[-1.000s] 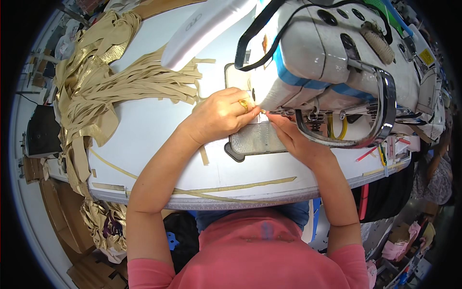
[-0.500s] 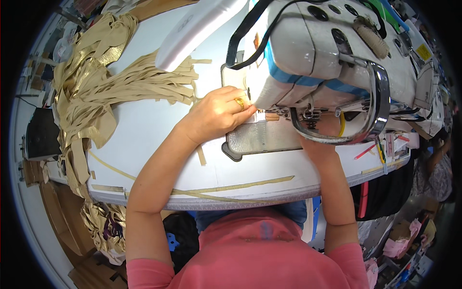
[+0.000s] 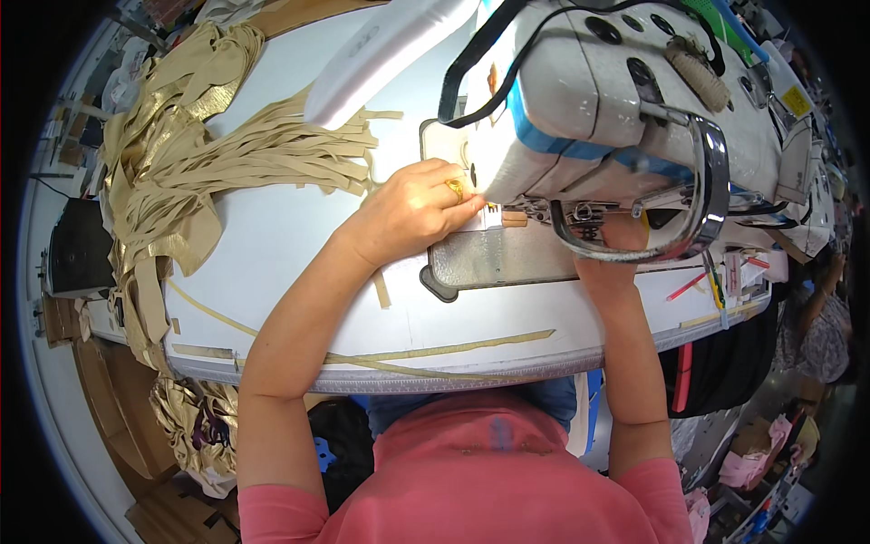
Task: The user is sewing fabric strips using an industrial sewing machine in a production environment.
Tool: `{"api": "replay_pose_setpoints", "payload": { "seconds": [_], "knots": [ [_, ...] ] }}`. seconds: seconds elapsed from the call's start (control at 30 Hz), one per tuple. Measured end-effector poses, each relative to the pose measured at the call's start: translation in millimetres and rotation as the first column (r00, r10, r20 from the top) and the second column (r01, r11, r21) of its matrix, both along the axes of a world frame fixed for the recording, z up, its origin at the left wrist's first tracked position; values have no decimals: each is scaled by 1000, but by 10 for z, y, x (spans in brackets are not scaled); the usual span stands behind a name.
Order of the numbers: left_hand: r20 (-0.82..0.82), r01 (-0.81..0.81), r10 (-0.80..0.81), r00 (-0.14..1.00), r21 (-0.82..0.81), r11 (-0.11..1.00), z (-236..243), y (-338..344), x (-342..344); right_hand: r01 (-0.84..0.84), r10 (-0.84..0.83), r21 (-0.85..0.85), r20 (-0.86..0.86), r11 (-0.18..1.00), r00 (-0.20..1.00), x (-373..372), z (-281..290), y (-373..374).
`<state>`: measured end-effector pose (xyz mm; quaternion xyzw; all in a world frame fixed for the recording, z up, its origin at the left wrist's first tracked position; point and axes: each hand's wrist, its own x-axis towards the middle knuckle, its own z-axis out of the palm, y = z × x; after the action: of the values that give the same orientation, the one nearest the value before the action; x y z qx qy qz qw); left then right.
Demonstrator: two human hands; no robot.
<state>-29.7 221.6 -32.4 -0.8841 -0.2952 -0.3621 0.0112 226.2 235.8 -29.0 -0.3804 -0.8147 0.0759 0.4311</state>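
smooth white table (image 3: 489, 317), boxy glossy machine (image 3: 562, 104); left hand (image 3: 412, 210) curled, right hand (image 3: 625, 233) half-hidden, grips unclear

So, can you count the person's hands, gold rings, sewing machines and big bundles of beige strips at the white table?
Hands: 2 (left hand, right hand)
Gold ring: 1
Sewing machine: 1
Big bundle of beige strips: 1
Total: 5

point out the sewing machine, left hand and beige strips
Sewing machine (image 3: 616, 111), head view: on its white casing
Left hand (image 3: 410, 212), head view: on its back
Beige strips (image 3: 272, 150), head view: middle of the bundle
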Motion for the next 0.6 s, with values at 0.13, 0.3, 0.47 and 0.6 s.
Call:
{"api": "replay_pose_setpoints", "payload": {
  "seconds": [0.13,0.3,0.47,0.6],
  "knots": [
    [5,-17,17,1000,-19,1000,57,-23,8,28,-27,-59,21,998,999,9,-14,1],
    [-76,-5,6,997,15,1000,133,-47,-9,62,-67,-98,-58,993,996,-17,-32,9],
    [-91,-8,8,996,1,1000,122,-61,-14,71,-71,-19,17,997,997,-13,-11,5],
    [-39,-9,10,999,26,1000,90,-58,-6,45,-45,-22,-14,999,999,-31,-5,13]
  ]
}}
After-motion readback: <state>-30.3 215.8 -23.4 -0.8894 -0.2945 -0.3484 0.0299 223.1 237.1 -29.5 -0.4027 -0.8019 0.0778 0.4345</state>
